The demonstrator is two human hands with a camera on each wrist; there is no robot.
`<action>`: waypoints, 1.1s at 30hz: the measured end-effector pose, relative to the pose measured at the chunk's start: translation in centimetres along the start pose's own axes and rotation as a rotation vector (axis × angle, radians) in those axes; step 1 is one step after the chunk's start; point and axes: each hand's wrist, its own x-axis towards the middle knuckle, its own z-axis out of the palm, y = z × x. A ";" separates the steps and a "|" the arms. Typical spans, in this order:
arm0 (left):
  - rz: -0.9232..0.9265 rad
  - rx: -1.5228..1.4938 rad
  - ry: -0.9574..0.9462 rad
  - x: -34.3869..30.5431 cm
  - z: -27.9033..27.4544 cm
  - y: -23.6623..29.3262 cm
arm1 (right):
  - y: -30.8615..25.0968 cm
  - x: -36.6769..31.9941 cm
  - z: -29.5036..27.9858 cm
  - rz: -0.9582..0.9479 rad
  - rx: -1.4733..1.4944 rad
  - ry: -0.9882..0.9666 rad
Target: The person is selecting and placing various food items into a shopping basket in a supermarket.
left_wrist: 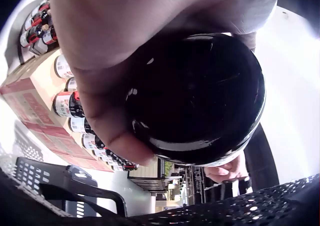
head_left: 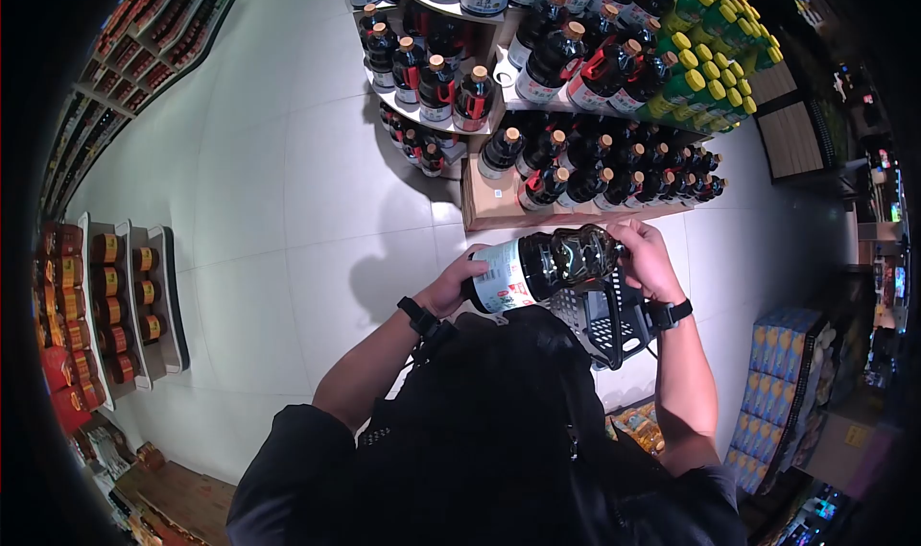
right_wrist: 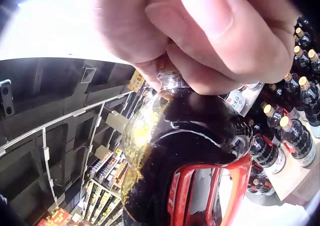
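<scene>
A large bottle of dark sauce (head_left: 547, 263) lies on its side in front of the person's chest. Its white printed label (head_left: 503, 275) faces up toward the head camera. The left hand (head_left: 448, 287) grips the bottle around its base end; the round dark bottom (left_wrist: 200, 100) fills the middle of the left wrist view. At the other end, the right hand (head_left: 648, 258) holds the bottle at its neck, and its fingers (right_wrist: 215, 15) cover the cap in the right wrist view. There, a red handle (right_wrist: 182, 193) shows on the bottle's side, with dark liquid inside.
A grey perforated shopping basket (head_left: 614, 325) is just below the bottle. Ahead stands a display of similar dark bottles (head_left: 552, 61), with yellow-capped green bottles (head_left: 710, 76) on its right. Jars fill a shelf (head_left: 106, 296) at left. Boxed cartons (head_left: 779, 383) are stacked at right.
</scene>
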 end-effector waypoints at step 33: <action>-0.389 -0.183 1.304 -18.5 -5.9 -25.1 | 7.7 28.5 12.2 -0.540 -1.004 -0.063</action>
